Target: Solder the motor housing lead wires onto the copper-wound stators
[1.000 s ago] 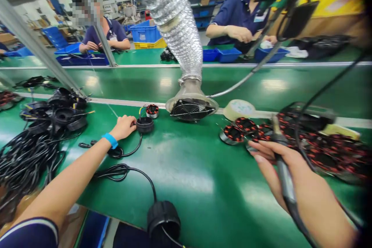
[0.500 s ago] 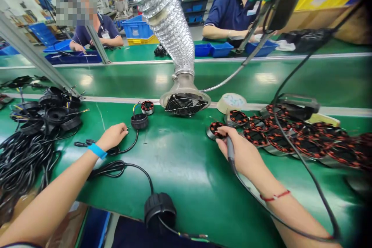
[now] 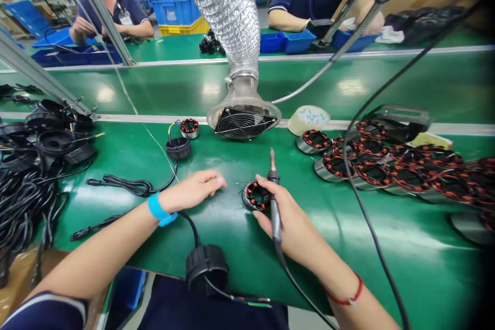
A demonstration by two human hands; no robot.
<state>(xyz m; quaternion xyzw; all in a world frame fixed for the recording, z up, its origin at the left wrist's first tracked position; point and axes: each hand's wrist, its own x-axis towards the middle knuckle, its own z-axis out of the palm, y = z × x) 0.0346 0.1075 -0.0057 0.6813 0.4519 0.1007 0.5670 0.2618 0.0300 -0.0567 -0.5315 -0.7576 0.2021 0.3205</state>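
Note:
My right hand holds a soldering iron, its tip pointing away from me. The thumb and fingers of that hand also grip a ring-shaped motor stator with a metal rim, low over the green bench. Left of it is my left hand, fingers closed together. A thin strand of solder wire runs down from above to this hand; its end at the fingertips is hidden. Behind the left hand stands a black round housing with coloured leads and a cable. Another black housing sits at the near bench edge.
Several stators crowd the right side. Black cabled housings pile up at left. A fume-extractor hood hangs at the centre back, near a roll of tape. One stator stands alone. Two co-workers sit across the bench.
My right hand has brought the stator and soldering iron leftward, away from the other stators. My left hand has moved right, toward the stator, and the solder strand stretches with it.

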